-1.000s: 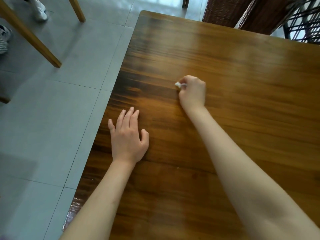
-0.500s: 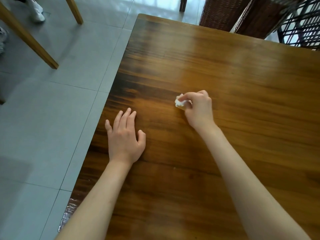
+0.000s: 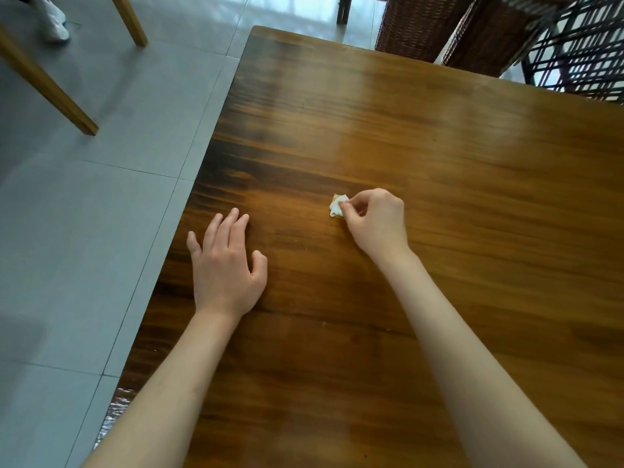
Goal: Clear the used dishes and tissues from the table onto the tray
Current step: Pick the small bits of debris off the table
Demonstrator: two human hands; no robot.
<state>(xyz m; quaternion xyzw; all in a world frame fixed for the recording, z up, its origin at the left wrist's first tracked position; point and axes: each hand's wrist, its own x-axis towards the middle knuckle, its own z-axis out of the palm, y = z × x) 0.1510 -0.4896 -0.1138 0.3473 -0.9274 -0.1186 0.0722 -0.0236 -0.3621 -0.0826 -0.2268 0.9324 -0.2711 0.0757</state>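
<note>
Though small and crumpled into a wad, tissue (image 3: pixel 338 206) looks near weightless, soft, easily crushed; likely to tear or shed if dragged, and liable to drift on a quick swing. Lies on table (image 3: pixel 456 170) a little past centre, toward 12 o'clock from the person's chest, pinched at its 3 o'clock edge by right hand (image 3: pixel 376 221), fingers curled in, thumb and forefinger closed on the paper. Brownish tint along the wad's rim, perhaps a stain or only wood showing through; cannot tell. Best taken where already taken, by the bunched body rather than a loose corner, with a light squeeze to keep it whole. Left hand (image 3: pixel 224 265) flat on the wood at 9 o'clock of the tissue, well apart, fingers straight and spread, holding nothing.

Tray nowhere in view, so carrying direction unknown. No dishes in view either. Underside of the wad hidden; whether lifted or touching the wood, unclear. Wicker chairs (image 3: pixel 449 28) cut off at 1 o'clock, wooden legs (image 3: pixel 50 86) and a white shoe (image 3: pixel 54 18) at 10 o'clock.
</note>
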